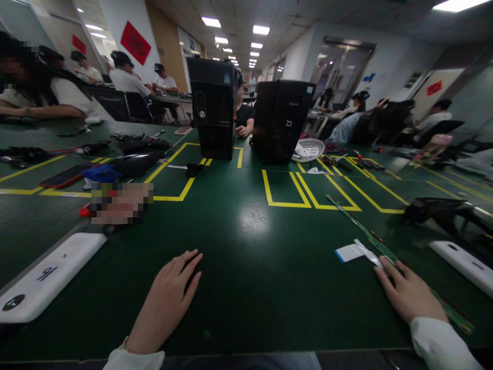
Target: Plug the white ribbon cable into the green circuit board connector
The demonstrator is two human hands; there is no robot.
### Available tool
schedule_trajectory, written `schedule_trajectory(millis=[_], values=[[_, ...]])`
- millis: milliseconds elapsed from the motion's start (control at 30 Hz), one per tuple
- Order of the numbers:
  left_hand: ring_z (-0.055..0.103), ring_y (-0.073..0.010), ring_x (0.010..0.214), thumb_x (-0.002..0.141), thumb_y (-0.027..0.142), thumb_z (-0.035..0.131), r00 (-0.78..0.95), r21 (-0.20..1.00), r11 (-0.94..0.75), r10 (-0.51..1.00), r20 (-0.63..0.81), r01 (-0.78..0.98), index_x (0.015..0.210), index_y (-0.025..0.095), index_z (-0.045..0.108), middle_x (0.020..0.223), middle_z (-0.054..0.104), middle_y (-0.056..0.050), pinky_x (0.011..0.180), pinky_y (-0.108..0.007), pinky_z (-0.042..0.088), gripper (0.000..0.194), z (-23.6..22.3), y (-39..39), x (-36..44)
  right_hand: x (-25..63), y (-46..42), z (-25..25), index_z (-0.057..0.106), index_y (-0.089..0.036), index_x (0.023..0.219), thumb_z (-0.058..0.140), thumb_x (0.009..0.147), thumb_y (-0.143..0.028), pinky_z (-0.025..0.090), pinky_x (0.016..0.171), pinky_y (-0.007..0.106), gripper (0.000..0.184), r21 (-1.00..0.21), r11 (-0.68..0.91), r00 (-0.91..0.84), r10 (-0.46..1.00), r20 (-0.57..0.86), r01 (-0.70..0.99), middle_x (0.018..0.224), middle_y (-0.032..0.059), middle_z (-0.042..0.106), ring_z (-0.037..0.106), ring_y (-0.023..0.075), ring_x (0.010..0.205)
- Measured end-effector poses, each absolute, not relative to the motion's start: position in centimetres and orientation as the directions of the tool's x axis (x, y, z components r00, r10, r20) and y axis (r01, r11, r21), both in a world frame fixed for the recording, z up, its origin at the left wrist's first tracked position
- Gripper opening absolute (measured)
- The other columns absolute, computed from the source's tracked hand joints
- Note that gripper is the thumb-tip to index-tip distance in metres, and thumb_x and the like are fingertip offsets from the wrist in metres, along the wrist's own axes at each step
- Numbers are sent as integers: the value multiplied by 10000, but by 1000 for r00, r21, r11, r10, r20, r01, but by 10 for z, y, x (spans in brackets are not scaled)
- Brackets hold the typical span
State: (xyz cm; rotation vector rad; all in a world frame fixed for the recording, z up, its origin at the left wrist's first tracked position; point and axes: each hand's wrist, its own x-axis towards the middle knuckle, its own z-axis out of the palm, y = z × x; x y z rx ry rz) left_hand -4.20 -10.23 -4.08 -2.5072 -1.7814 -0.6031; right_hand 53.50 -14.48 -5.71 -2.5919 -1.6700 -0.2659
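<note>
Clearly, in the head view, a dark number reads 16, or 91 the other way up, on the pale label of the white device at left. Both the left black tower and the right black tower carry small stickers and faint lettering too tiny to read; the characters on the red wall sign are unclear too. Between the towers, a co-worker in a dark top is partly hidden. A pixelated patch masks an object at left, and the right edge cuts off a second white device.

The left hand lies palm down, fingers loosely extended, on the green table. The right hand covers part of the long green circuit strip, fingertips at the white ribbon cable; whether they pinch it, I cannot tell.
</note>
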Motion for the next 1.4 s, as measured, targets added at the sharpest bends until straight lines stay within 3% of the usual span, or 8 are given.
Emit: schedule_trajectory(millis=[167,433,633,767,900,1033,1233,1400], values=[[541,-266,1282,968,440,379,271,222,-344,915,300,913,1370,225,543,1404,573,-85,1081,-496,443,484,-39,-103,-41,547,-126,-35,450,-127,1469,121,930,-595,356,1103,500,786,45,-559,559,829,18,828,1456,248,447,436,379,1353],[535,-267,1290,968,448,378,267,224,-335,920,287,915,1378,230,535,1408,570,-85,1077,-498,448,490,-38,-103,-41,571,-98,-22,443,-218,1477,120,916,-631,382,988,586,768,6,-667,667,745,-10,745,1529,211,366,404,411,1353],[545,-263,1278,970,442,390,267,221,-341,914,306,914,1378,245,533,1408,570,-81,1070,-491,454,475,-41,-104,-41,577,-93,-27,517,-222,1403,129,912,-641,404,932,624,754,4,-687,687,726,-14,726,1477,217,428,425,446,1320],[537,-257,1287,977,435,376,279,205,-350,910,307,914,1379,227,530,1413,566,-86,1079,-493,446,478,-40,-104,-40,587,-95,-41,589,-171,1318,192,928,-593,420,963,594,698,3,-643,639,762,102,766,1396,239,511,501,428,1259],[541,-250,1282,981,420,368,280,199,-352,907,315,915,1378,218,530,1401,575,-85,1083,-491,447,474,-38,-104,-38,595,-97,-53,621,-120,1257,254,930,-508,389,1063,489,626,50,-558,537,816,215,828,1334,252,559,518,367,1263],[547,-254,1275,977,419,376,278,203,-351,906,318,914,1379,222,529,1395,580,-83,1075,-492,455,474,-38,-105,-39,586,-94,-54,653,-99,1176,289,910,-444,428,1038,494,568,36,-395,373,890,263,918,1210,235,630,559,363,1194],[553,-258,1267,969,428,385,272,220,-351,906,324,910,1370,224,542,1392,581,-86,1075,-488,453,477,-39,-105,-39,519,-76,-48,642,-139,1235,367,929,-468,484,996,488,526,-123,41,2,944,330,992,1223,185,618,598,313,1134],[541,-260,1280,968,426,387,258,236,-336,916,308,912,1374,236,539,1404,572,-78,1081,-496,446,472,-38,-105,-38,435,-53,-34,601,-195,1310,390,989,-397,463,1022,504,434,-169,436,-375,876,304,884,1303,154,583,537,280,1219]])
